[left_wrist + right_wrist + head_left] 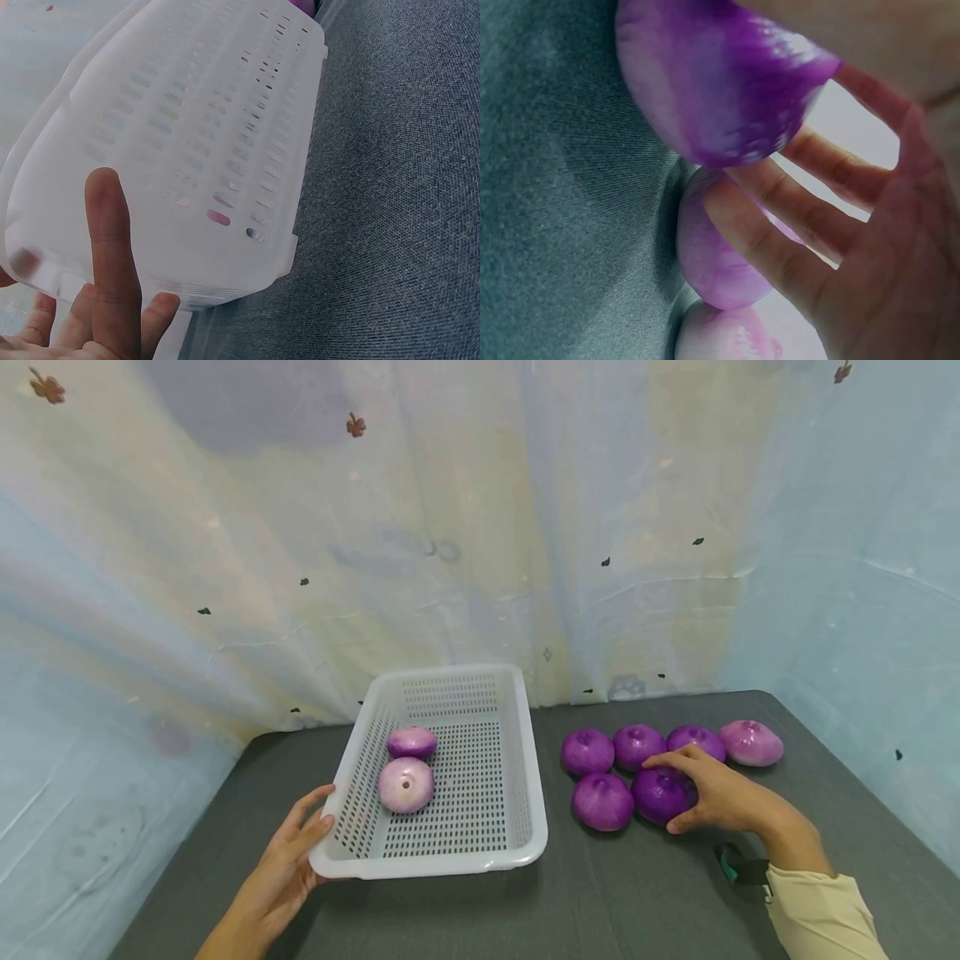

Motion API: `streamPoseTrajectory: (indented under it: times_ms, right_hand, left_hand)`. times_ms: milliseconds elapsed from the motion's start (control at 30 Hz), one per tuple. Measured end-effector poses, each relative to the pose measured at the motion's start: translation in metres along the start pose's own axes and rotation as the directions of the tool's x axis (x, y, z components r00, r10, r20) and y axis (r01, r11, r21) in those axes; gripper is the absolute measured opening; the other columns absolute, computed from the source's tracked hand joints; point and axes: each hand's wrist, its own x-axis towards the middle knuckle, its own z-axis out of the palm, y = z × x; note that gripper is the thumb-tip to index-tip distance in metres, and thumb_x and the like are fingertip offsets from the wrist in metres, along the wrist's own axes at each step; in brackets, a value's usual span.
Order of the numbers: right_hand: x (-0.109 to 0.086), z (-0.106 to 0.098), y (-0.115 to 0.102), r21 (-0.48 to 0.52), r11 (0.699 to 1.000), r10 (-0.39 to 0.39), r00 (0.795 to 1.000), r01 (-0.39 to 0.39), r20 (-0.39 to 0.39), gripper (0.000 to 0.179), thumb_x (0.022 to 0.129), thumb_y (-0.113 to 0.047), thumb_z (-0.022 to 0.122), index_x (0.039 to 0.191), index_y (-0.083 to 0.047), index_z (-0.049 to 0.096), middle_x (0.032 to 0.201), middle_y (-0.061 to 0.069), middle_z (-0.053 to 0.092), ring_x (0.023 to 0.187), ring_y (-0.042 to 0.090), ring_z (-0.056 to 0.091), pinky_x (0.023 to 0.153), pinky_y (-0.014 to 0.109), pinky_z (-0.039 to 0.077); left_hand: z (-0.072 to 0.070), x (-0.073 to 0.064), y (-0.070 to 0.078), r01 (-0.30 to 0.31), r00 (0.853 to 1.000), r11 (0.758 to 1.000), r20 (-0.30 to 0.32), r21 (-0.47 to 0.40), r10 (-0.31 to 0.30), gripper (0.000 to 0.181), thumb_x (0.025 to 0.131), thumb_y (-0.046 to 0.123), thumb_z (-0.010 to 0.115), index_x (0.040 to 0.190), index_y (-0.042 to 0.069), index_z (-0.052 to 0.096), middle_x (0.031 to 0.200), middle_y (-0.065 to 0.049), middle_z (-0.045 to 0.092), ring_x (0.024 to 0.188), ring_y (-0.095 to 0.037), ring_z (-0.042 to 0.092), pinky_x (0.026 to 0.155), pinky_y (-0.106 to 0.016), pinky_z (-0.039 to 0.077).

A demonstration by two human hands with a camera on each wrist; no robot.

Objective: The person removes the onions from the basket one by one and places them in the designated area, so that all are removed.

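My left hand (281,864) grips the near left corner of a white plastic basket (536,793), thumb on the rim and fingers against the outside wall. In the left wrist view the fingers (112,255) spread along the slotted wall. Inside the basket lie two red onions, a paler one (406,785) in front of a darker one (412,742). My right hand (716,789) curls thumb and fingers round a dark purple onion (660,795) on the table. In the right wrist view that onion (712,90) sits between thumb and fingers.
Beside the held onion is another purple onion (603,802). Behind stand more onions in a row: purple ones (587,752), (638,745), (696,739) and a pinkish one (752,743) at the right end. The dark grey table (585,902) ends at a patterned curtain (480,543).
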Motion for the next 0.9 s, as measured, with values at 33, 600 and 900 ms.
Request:
streamPoseTrajectory:
  times_ms: [33, 600, 900]
  right_hand:
    - [0.0, 0.0, 0.0, 0.0, 1.0, -0.002, 1.0, 0.002, 0.001, 0.084, 0.066, -0.033, 0.092, 0.138, -0.012, 0.055, 0.132, 0.022, 0.048, 0.121, 0.043, 0.051, 0.093, 0.061, 0.047]
    - [-0.002, -0.011, 0.002, -0.069, 0.996, -0.067, 0.997, 0.063, -0.05, 0.085, 0.065, -0.038, 0.092, 0.137, -0.012, 0.055, 0.125, 0.01, 0.058, 0.113, 0.03, 0.058, 0.091, 0.045, 0.05]
    - [-0.001, -0.019, -0.024, -0.076, 0.995, -0.065, 0.995, 0.059, -0.076, 0.082, 0.075, -0.043, 0.085, 0.141, -0.009, 0.051, 0.138, 0.017, 0.055, 0.127, 0.041, 0.05, 0.097, 0.06, 0.044]
  left_hand:
    - [0.0, 0.0, 0.0, 0.001, 1.0, 1.0, 0.001, -0.002, -0.001, 0.04, 0.11, 0.02, 0.036, 0.147, 0.033, 0.028, 0.128, 0.014, 0.061, 0.114, -0.015, 0.065, 0.081, -0.045, 0.059]
    - [0.001, 0.0, 0.004, -0.008, 1.0, 1.0, 0.006, -0.02, 0.009, 0.043, 0.11, 0.019, 0.037, 0.149, 0.031, 0.023, 0.128, 0.012, 0.061, 0.114, -0.017, 0.065, 0.081, -0.043, 0.059]
    - [-0.001, -0.002, -0.001, -0.021, 0.999, 1.0, 0.039, -0.002, 0.021, 0.039, 0.11, 0.017, 0.035, 0.146, 0.033, 0.029, 0.129, 0.013, 0.061, 0.115, -0.016, 0.065, 0.082, -0.043, 0.059]
